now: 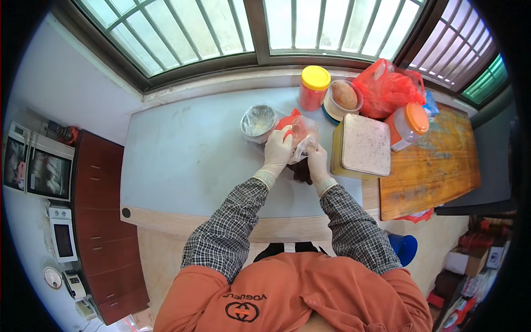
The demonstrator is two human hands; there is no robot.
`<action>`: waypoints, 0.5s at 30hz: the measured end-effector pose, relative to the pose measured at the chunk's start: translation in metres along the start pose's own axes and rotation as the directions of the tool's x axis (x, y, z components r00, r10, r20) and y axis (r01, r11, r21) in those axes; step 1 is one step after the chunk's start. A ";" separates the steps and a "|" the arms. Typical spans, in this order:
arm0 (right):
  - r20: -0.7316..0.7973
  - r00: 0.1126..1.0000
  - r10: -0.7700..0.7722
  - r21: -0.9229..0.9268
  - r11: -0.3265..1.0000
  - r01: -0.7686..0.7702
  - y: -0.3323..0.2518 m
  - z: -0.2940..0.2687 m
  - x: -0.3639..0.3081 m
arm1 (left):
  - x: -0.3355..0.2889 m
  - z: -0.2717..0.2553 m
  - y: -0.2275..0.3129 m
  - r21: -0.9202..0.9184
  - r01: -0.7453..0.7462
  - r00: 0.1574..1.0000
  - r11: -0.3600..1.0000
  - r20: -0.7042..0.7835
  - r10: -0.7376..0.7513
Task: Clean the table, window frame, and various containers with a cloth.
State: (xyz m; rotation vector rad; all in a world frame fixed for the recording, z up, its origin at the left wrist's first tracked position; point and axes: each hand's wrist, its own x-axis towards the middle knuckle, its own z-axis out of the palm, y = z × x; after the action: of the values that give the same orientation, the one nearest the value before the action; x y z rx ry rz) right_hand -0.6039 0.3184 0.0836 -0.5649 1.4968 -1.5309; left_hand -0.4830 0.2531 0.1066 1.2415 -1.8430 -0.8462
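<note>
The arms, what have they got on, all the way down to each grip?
The left grip and right grip each wear a thin, whitish glove, with pale cuffs at the wrists. Dark-and-white checked sleeves cover the forearms, and plain orange-red sleeves cover the upper arms.

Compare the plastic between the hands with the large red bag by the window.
The plastic is held by the left hand and right hand; the red bag sits untouched. The plastic is a small bunch; the red bag bulges much larger. The plastic is part clear, part red; the red bag looks red throughout. Both look thin and crumpled.
</note>
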 end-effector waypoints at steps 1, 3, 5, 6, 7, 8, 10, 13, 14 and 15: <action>0.002 1.000 -0.004 0.024 1.000 0.004 -0.001 0.001 0.002 | -0.001 -0.001 0.002 0.047 -0.006 1.000 0.999 0.008 0.006; 0.013 1.000 0.009 0.011 1.000 -0.009 -0.003 0.002 0.005 | -0.005 -0.004 0.005 0.096 -0.009 1.000 0.995 0.015 0.008; 0.016 1.000 0.017 -0.004 1.000 -0.017 -0.001 -0.001 0.012 | -0.012 -0.004 0.007 0.168 -0.076 0.997 0.983 -0.016 0.080; 0.008 0.999 0.042 0.038 0.998 -0.042 0.001 -0.002 0.017 | -0.018 -0.004 0.009 0.166 -0.077 0.997 0.983 -0.013 0.080; 0.004 0.998 0.069 0.081 0.994 -0.069 0.004 -0.003 0.019 | -0.027 -0.006 0.011 0.147 -0.071 0.989 0.987 -0.119 0.089; 0.011 0.997 0.073 0.082 0.994 -0.074 -0.002 0.001 0.014 | -0.037 -0.010 0.007 0.131 -0.063 0.969 0.989 -0.231 0.092; 0.006 0.995 0.096 0.059 0.994 -0.096 -0.017 0.009 0.005 | -0.055 -0.017 -0.015 0.146 -0.104 0.944 0.984 -0.298 0.144; 0.024 0.995 0.093 0.003 0.996 -0.093 -0.013 0.002 0.008 | -0.063 -0.018 -0.029 -0.255 0.256 0.848 0.932 -0.404 -0.343; 0.022 0.995 0.093 0.002 0.996 -0.093 -0.012 0.001 0.007 | -0.058 -0.023 -0.030 -0.498 0.523 0.737 0.692 -0.143 -0.660; 0.016 0.996 0.084 0.029 0.996 -0.084 -0.011 0.000 0.005 | -0.052 -0.026 -0.030 -0.610 0.724 0.527 0.323 0.187 -0.829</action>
State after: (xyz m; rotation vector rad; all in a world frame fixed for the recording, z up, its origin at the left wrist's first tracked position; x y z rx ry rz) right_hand -0.6097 0.3133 0.0932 -0.4893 1.4661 -1.4784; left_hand -0.4339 0.2899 0.0834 1.6514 -0.5449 -1.6612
